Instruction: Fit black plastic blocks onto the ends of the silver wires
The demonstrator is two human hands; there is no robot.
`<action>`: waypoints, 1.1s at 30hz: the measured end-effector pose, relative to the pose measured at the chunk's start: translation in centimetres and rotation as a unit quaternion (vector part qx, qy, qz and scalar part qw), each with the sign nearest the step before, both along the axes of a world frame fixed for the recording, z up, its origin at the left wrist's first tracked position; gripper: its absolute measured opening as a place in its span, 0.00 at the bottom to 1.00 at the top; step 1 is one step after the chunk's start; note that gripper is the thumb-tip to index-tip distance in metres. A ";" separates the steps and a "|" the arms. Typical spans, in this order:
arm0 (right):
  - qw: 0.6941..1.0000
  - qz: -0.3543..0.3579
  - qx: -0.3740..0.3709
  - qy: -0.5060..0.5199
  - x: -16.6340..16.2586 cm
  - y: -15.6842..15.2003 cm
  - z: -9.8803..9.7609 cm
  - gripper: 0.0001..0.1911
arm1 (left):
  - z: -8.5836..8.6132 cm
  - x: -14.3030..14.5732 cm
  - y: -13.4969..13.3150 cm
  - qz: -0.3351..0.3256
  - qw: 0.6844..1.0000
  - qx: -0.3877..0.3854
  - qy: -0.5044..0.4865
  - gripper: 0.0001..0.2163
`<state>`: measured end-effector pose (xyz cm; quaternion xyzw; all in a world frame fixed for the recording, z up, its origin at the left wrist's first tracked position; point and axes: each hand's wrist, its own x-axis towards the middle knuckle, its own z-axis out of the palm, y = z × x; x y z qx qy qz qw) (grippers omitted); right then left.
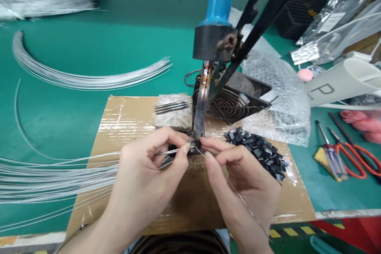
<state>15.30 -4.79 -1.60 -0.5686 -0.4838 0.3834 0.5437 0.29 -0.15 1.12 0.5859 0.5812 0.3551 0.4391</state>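
My left hand pinches a thin white wire with a metal end, close beneath the tip of a soldering iron. The iron points down from a black bracket. Between the thumb and fingertips of my right hand is a thin solder wire, its end reaching the iron tip. Exactly what touches at the tip is too small to tell. More white wires run in from the left under my left hand. Several small black pieces lie heaped beside my right hand.
Cardboard covers the green table. Metal rods rest on a wrapped block. A fan stands behind the iron. Scissors and a screwdriver lie right; a wire bundle lies left.
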 end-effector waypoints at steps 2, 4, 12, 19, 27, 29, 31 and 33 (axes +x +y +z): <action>1.000 -0.003 0.001 -0.001 0.0 0.0 0.0 0.10 | 0.0 0.0 -0.1 -0.002 1.000 -0.004 -0.001 0.05; 1.000 -0.004 0.003 -0.003 -0.1 0.0 0.0 0.10 | 0.0 0.0 -0.1 -0.002 1.000 -0.002 0.000 0.05; 1.000 -0.004 0.009 -0.002 0.0 0.0 0.0 0.10 | 0.0 -0.1 -0.1 -0.003 1.000 0.002 -0.003 0.06; 1.000 -0.010 0.025 -0.016 -0.2 0.0 -0.1 0.10 | -0.1 0.1 -0.1 -0.001 1.000 0.019 -0.010 0.07; 0.999 -0.013 0.041 -0.020 -0.2 0.1 -0.2 0.10 | -0.3 -0.3 -0.2 0.006 1.000 0.029 0.003 0.06; 0.999 -0.012 0.044 -0.024 -0.2 0.2 -0.3 0.10 | -0.3 -0.4 -0.3 0.006 0.999 0.030 0.011 0.06; 0.999 -0.010 0.046 -0.024 -0.2 0.2 -0.3 0.10 | -0.3 -0.4 -0.3 0.003 1.000 0.026 0.015 0.06; 0.999 -0.008 0.048 -0.023 -0.2 0.2 -0.4 0.10 | -0.2 -0.3 -0.2 0.002 1.000 0.023 0.011 0.07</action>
